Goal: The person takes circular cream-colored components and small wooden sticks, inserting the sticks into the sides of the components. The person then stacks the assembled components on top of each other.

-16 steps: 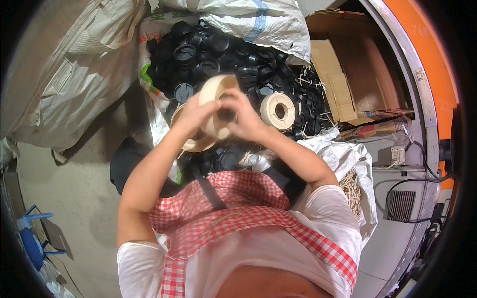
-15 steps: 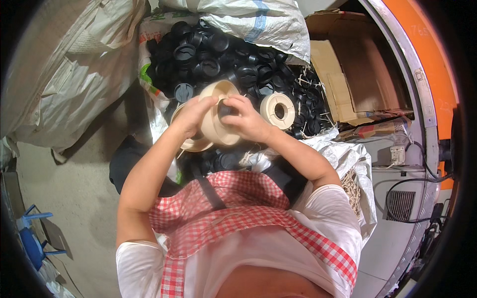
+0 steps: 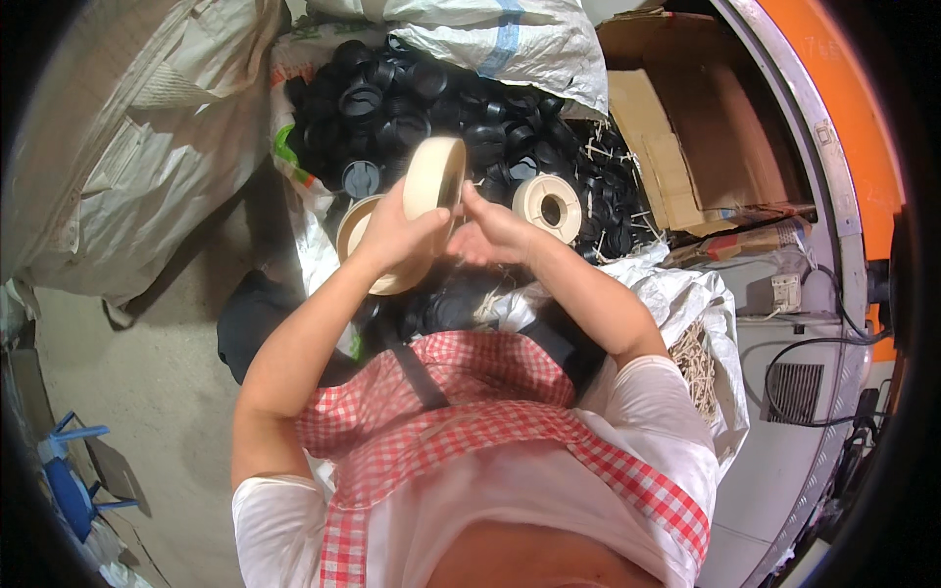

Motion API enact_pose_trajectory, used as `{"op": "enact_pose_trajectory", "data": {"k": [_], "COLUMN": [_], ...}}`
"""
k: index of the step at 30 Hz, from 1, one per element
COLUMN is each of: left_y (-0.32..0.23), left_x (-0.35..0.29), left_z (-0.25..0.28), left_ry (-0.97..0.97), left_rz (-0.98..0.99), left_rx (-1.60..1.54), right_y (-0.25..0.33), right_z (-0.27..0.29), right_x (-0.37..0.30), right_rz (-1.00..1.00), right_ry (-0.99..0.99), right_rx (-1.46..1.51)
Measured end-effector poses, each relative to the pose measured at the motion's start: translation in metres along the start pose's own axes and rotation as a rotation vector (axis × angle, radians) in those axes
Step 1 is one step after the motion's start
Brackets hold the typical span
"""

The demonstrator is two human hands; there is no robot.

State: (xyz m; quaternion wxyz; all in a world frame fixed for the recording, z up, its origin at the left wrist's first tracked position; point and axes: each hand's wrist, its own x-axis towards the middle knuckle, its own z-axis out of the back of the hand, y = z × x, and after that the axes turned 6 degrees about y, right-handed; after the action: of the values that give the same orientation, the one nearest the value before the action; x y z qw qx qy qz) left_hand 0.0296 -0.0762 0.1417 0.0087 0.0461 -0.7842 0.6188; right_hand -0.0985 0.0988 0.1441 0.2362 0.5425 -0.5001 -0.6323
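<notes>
My left hand is closed around a cream plastic ring, which stands on edge, its open side toward the right. Beside it, my right hand has its fingers apart, with the thumb close to the ring's edge; nothing shows in its palm. Partly hidden behind my left hand and wrist is a second round cream part. A cream spool-like piece with a hole through its middle lies to the right, on a heap of black round plastic caps.
White woven sacks surround the heap. An open cardboard box stands at the far right, with a black cable below it. Short pale sticks fill a sack near my right elbow. A blue stool is at lower left.
The cream ring has been lifted and turned onto its edge in my left hand. My right hand has drawn its fingers out of the cream part and opened.
</notes>
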Motion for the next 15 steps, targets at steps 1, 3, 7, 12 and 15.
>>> {"op": "enact_pose_trajectory", "data": {"k": [1, 3, 7, 12, 15], "left_y": [0.004, -0.008, -0.02, 0.022, 0.029], "left_x": [-0.004, -0.007, -0.008, -0.006, -0.004], "left_z": [0.004, 0.004, 0.026, 0.081, 0.076], "left_ry": [-0.04, -0.052, -0.178, -0.355, -0.412], "left_rz": [0.009, 0.041, 0.117, 0.287, 0.303], "left_rx": [0.045, -0.03, -0.224, 0.373, 0.762], "right_y": [0.01, 0.015, -0.033, -0.126, -0.13], "right_z": [-0.013, -0.027, 0.024, 0.054, 0.073], "right_x": [-0.004, -0.018, -0.027, -0.048, -0.046], "right_rz": [-0.17, -0.098, 0.027, -0.029, -0.091], "right_ry": [0.03, -0.228, -0.831, -0.866, -0.925], "right_rx": [0.047, -0.344, -0.894, -1.477, -1.406]}}
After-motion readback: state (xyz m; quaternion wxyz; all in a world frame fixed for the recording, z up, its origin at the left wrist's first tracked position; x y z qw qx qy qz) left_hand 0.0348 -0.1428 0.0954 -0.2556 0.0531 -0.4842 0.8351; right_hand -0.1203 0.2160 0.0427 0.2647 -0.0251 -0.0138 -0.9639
